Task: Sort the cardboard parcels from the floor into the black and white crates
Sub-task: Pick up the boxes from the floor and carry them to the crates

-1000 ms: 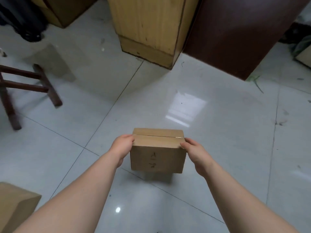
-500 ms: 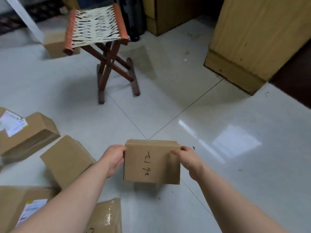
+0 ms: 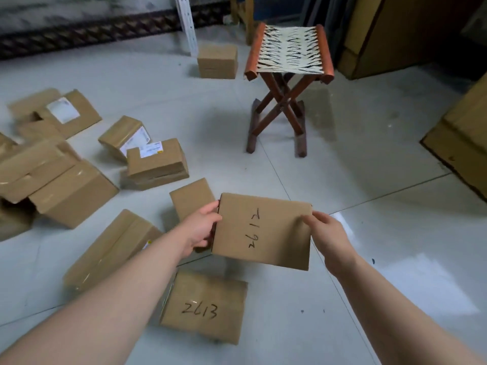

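Together, left hand [image 3: 201, 229] and right hand [image 3: 329, 238] grip one numbered parcel [image 3: 263, 230] by its sides — one folding stool [image 3: 290, 51] beyond.

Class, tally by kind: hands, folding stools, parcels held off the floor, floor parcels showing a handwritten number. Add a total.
Hands: 2, left hand and right hand
Folding stools: 1, the folding stool
Parcels held off the floor: 1, the held parcel
Floor parcels showing a handwritten number: 1, the 2613 parcel
Total: 5
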The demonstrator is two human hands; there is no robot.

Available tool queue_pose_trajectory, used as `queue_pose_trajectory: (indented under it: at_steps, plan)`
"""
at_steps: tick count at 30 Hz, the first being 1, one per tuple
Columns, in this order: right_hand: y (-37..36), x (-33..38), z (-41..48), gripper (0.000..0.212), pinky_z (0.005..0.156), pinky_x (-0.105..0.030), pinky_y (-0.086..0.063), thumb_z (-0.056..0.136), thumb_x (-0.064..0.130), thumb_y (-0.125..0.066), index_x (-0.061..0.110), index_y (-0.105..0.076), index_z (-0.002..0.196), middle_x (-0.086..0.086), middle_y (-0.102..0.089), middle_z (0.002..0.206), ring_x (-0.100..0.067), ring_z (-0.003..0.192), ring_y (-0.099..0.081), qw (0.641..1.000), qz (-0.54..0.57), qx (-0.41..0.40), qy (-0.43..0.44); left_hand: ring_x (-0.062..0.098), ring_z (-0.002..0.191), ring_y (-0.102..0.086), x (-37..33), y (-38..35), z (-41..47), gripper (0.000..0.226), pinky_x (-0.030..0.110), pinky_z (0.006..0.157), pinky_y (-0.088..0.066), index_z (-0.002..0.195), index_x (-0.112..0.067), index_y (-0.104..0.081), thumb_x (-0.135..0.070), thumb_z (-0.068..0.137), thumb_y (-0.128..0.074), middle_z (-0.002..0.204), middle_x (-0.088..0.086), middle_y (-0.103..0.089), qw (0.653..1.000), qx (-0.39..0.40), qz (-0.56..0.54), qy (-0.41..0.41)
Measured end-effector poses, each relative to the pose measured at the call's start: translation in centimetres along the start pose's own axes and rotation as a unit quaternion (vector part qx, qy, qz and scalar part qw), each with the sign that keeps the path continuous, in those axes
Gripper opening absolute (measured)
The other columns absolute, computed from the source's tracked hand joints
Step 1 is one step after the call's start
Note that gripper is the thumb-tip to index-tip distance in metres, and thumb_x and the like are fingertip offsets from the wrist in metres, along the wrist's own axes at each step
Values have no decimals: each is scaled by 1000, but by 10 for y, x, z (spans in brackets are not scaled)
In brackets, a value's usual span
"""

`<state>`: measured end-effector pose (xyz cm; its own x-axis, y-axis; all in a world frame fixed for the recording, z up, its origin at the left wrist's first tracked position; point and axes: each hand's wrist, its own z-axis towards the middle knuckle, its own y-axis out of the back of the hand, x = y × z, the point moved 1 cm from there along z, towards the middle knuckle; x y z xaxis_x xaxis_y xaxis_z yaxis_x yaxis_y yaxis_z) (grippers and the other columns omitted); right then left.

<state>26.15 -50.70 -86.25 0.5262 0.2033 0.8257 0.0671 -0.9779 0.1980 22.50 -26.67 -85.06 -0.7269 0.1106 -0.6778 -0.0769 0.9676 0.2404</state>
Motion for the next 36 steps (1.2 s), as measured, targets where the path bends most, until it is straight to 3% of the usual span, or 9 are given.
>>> queue_pose_trajectory:
  at_steps: [2,6,10,14,20,22,26,30,36]
  plan:
    - [-16,5,-14,20,59,-18,-41,95,20,-53,15,-61,113,6,-64,94,-3,78,-56,1000,-16,-4,5,16,83,-49,10,21,-16,47,36,93,-40,147,-36,-36,-22,103,-41,97,-11,-53,1000,-20,7,-5]
    - [-48,-2,-44,30,60,-24,-40,95,26,-54,8,-61,117,1,-59,92,-12,74,-53,999,-45,22,-20,23,111,-57,44,61,-50,36,41,101,-45,137,-32,-50,-26,101,-46,134,1,-56,997,-70,-4,14]
    - [-71,-26,-78,37,63,-30,-37,93,29,-52,-6,-61,102,-5,-52,82,-21,69,-45,996,-76,32,-41,18,91,-62,77,84,-75,22,27,70,-49,115,-22,-63,-23,101,-46,108,0,-66,995,-88,-43,35]
    - [-89,-62,-90,36,64,-32,-31,91,35,-49,4,-42,73,-8,-40,76,-22,67,-37,995,-87,3,-57,13,66,-55,109,91,-75,22,20,54,-43,94,-21,-67,-25,101,-46,85,-3,-64,994,-80,-58,39]
    - [-103,-91,-91,63,78,-39,-49,79,65,-35,5,-53,73,-9,-58,76,-33,78,-62,992,-85,-54,-78,21,85,-61,148,93,-65,27,31,72,-48,97,-22,-67,-35,101,-43,99,1,-69,991,-83,-95,43]
    - [-101,-102,-91,78,96,-46,-47,81,76,-33,7,-65,98,-9,-67,101,-31,98,-64,991,-6,-54,-120,21,87,-64,158,95,-63,31,32,75,-49,94,-22,-68,-46,98,-48,94,1,-71,986,-88,-133,54]
    - [-102,-136,-93,97,106,-52,-40,62,92,-44,28,-55,134,-9,-58,134,-31,124,-54,974,131,58,-178,18,93,-64,183,97,-56,68,34,86,-46,107,-22,-72,-78,74,-54,98,0,-75,983,-8,-168,71]
    - [-110,-144,-98,74,82,-39,-50,84,81,-28,33,-63,128,-10,-67,125,-32,115,-62,960,164,176,-142,20,98,-64,197,89,-46,61,35,88,-46,113,-29,-69,-72,71,-54,110,3,-73,974,57,-214,51]
    - [-119,-139,-99,68,92,-43,-48,91,73,-22,32,-64,126,-8,-68,123,-31,115,-63,951,211,188,-124,18,97,-68,198,86,-39,49,34,86,-48,101,-31,-76,-70,76,-58,112,2,-73,963,80,-256,24]
